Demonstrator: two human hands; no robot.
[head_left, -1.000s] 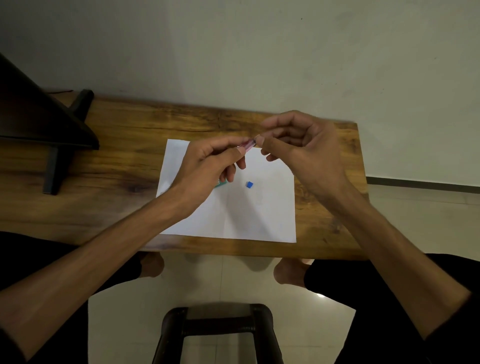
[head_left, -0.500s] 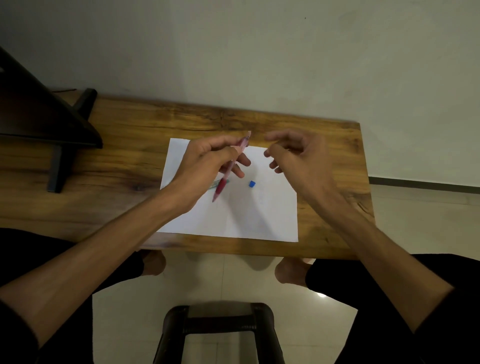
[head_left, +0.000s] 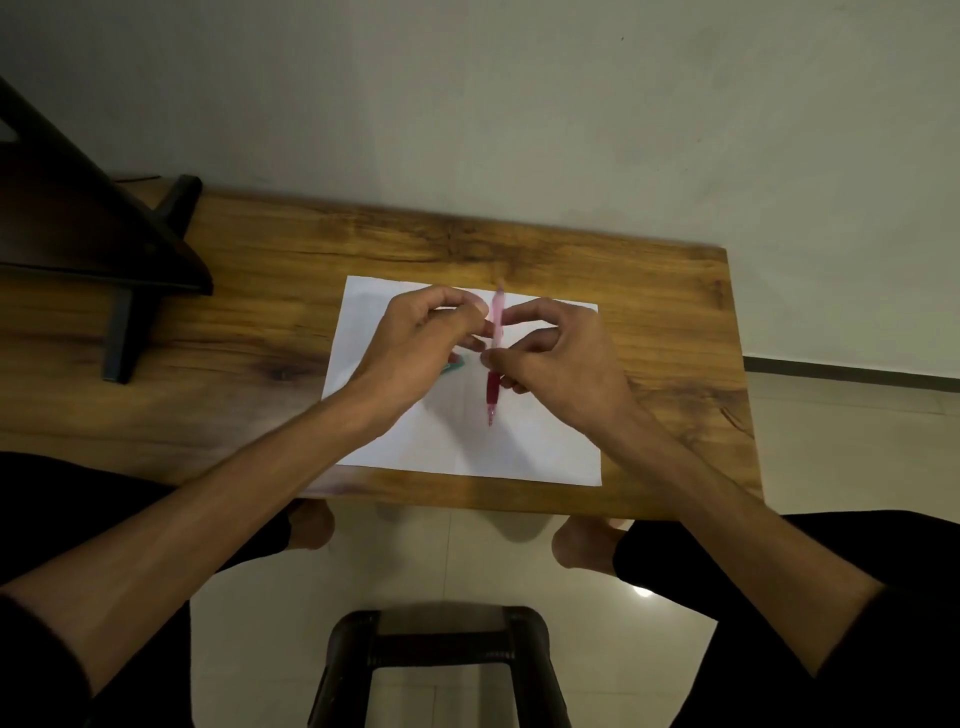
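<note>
wooden table carries a white sheet near its front edge, nothing written on it yet, so the work looks midway at best. right hand pinches the red pen at mid barrel, held over the sheet's middle with its tip toward the front edge. left hand curls against the upper barrel, too blurred to tell if it grips, and a teal piece lies loose on the sheet beneath it, likely left to handle.

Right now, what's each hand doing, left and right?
Left hand: closed, pinching the upper part of the red pen.
Right hand: closed, pinching the pen's middle.
</note>
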